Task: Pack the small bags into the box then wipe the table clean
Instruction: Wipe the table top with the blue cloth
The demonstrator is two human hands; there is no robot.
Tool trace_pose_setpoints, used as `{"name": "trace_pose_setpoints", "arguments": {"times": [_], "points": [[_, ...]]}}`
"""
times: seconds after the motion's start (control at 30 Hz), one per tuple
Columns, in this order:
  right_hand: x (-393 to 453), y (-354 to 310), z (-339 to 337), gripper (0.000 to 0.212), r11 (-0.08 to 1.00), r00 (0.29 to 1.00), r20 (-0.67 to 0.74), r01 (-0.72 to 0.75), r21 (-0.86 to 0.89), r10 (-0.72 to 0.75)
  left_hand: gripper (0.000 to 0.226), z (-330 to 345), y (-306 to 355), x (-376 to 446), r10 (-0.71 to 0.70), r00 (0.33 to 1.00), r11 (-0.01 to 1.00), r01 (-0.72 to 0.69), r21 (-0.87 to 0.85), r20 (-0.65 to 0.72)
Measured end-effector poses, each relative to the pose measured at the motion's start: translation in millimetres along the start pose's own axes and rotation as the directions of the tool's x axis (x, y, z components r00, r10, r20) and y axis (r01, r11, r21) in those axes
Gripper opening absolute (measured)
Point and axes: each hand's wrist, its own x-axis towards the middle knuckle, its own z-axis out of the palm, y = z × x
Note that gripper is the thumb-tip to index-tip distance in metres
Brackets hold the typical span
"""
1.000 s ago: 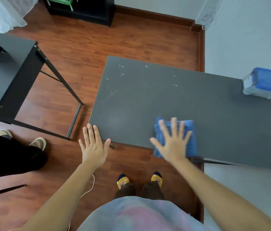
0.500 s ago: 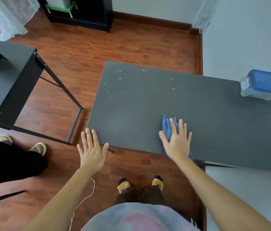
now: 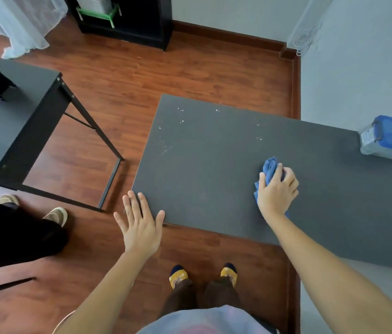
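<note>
A dark grey table (image 3: 214, 179) fills the middle of the view. My right hand (image 3: 277, 189) presses a bunched blue cloth (image 3: 270, 168) onto its right half, fingers curled over it. White crumbs (image 3: 180, 114) speckle the far left part of the tabletop. At the table's near left corner my left hand (image 3: 139, 225) hovers flat with fingers spread, holding nothing. A clear plastic box with a blue lid (image 3: 390, 138) stands shut at the far right edge. No small bags are in view.
A second dark table (image 3: 9, 131) on black legs stands to the left over the wooden floor. Another person's dark trousers and tan shoes (image 3: 56, 215) are at the lower left. A black shelf unit (image 3: 127, 20) sits against the far wall. My own feet (image 3: 202, 276) are below the table's near edge.
My right hand went from flat on the spread cloth to curled over it, bunching it and sliding it right and away from the near edge. The left hand stayed at the corner.
</note>
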Motion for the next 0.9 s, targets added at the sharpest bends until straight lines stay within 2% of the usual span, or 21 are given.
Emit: {"name": "trace_pose_setpoints", "arguments": {"times": [0.03, 0.07, 0.1, 0.17, 0.2, 0.27, 0.33, 0.37, 0.4, 0.43, 0.47, 0.53, 0.57, 0.6, 0.67, 0.7, 0.73, 0.77, 0.83, 0.87, 0.9], "points": [[-8, -12, 1, 0.057, 0.997, 0.997, 0.0, 0.076, 0.016, -0.076, 0.076, -2, 6, 2, -0.018, 1.0, 1.0, 0.017, -0.007, -0.009], [-24, -20, 5, 0.058, 0.968, 0.968, 0.018, 0.248, 0.024, -0.249, 0.076, -3, 11, 5, -0.039, 0.999, 0.999, 0.039, -0.02, -0.017], [-44, -21, 9, 0.056, 0.882, 0.879, 0.067, 0.471, 0.021, -0.472, 0.077, -3, 17, 9, -0.061, 0.998, 0.998, 0.06, -0.033, -0.031], [-76, -10, 10, 0.053, 0.558, 0.532, 0.22, 0.827, 0.073, -0.818, 0.078, -5, 27, 17, -0.101, 0.993, 0.993, 0.097, -0.06, -0.068], [-74, 2, 13, 0.052, 0.389, 0.35, 0.269, 0.915, 0.11, -0.897, 0.078, -5, 31, 21, -0.12, 0.989, 0.991, 0.114, -0.069, -0.086], [-41, 19, 12, 0.05, 0.136, 0.086, 0.296, 0.979, 0.154, -0.951, 0.078, -3, 36, 28, -0.156, 0.979, 0.986, 0.148, -0.071, -0.128], [13, 23, 11, 0.047, -0.003, -0.055, 0.297, 0.985, 0.172, -0.953, 0.076, 3, 37, 31, -0.183, 0.968, 0.983, 0.177, -0.049, -0.173], [46, 20, 12, 0.046, -0.011, -0.063, 0.295, 0.984, 0.175, -0.953, 0.075, 5, 36, 31, -0.189, 0.963, 0.982, 0.185, -0.037, -0.192], [82, 14, 14, 0.045, 0.031, -0.013, 0.271, 0.987, 0.158, -0.962, 0.075, 8, 35, 32, -0.195, 0.959, 0.981, 0.194, -0.025, -0.205], [121, 5, 16, 0.046, 0.146, 0.11, 0.241, 0.98, 0.137, -0.964, 0.076, 9, 35, 32, -0.203, 0.956, 0.979, 0.204, -0.017, -0.211], [160, -5, 18, 0.046, 0.327, 0.299, 0.206, 0.938, 0.117, -0.932, 0.077, 10, 36, 32, -0.208, 0.954, 0.977, 0.211, -0.011, -0.215], [224, -24, 15, 0.045, 0.711, 0.696, 0.156, 0.7, 0.07, -0.701, 0.078, 11, 37, 31, -0.205, 0.952, 0.977, 0.211, 0.003, -0.226], [240, -31, 11, 0.045, 0.843, 0.833, 0.13, 0.536, 0.052, -0.538, 0.078, 10, 38, 31, -0.209, 0.95, 0.976, 0.216, 0.004, -0.232], [240, -36, 10, 0.046, 0.902, 0.897, 0.096, 0.429, 0.043, -0.431, 0.078, 9, 38, 32, -0.217, 0.947, 0.975, 0.224, 0.001, -0.235], [198, -40, 15, 0.048, 0.869, 0.869, 0.024, 0.494, 0.025, -0.494, 0.078, 9, 38, 32, -0.232, 0.944, 0.971, 0.238, 0.001, -0.233], [163, -38, 20, 0.05, 0.781, 0.78, 0.026, 0.623, 0.045, -0.625, 0.079, 10, 38, 32, -0.234, 0.944, 0.97, 0.242, 0.005, -0.231], [127, -35, 27, 0.051, 0.628, 0.625, 0.064, 0.773, 0.093, -0.778, 0.079, 11, 39, 32, -0.237, 0.944, 0.969, 0.246, 0.01, -0.23], [97, -34, 33, 0.052, 0.416, 0.401, 0.123, 0.898, 0.146, -0.908, 0.079, 11, 39, 32, -0.242, 0.943, 0.968, 0.252, 0.015, -0.228], [84, -52, 38, 0.051, -0.006, -0.064, 0.216, 0.966, 0.259, -0.974, 0.081, 11, 38, 33, -0.249, 0.942, 0.965, 0.261, 0.022, -0.223], [100, -71, 42, 0.051, -0.144, -0.209, 0.221, 0.95, 0.276, -0.953, 0.08, 12, 37, 33, -0.249, 0.941, 0.965, 0.262, 0.026, -0.228], [124, -94, 46, 0.051, -0.184, -0.238, 0.217, 0.953, 0.243, -0.947, 0.079, 12, 35, 33, -0.248, 0.94, 0.964, 0.262, 0.031, -0.235]]}}
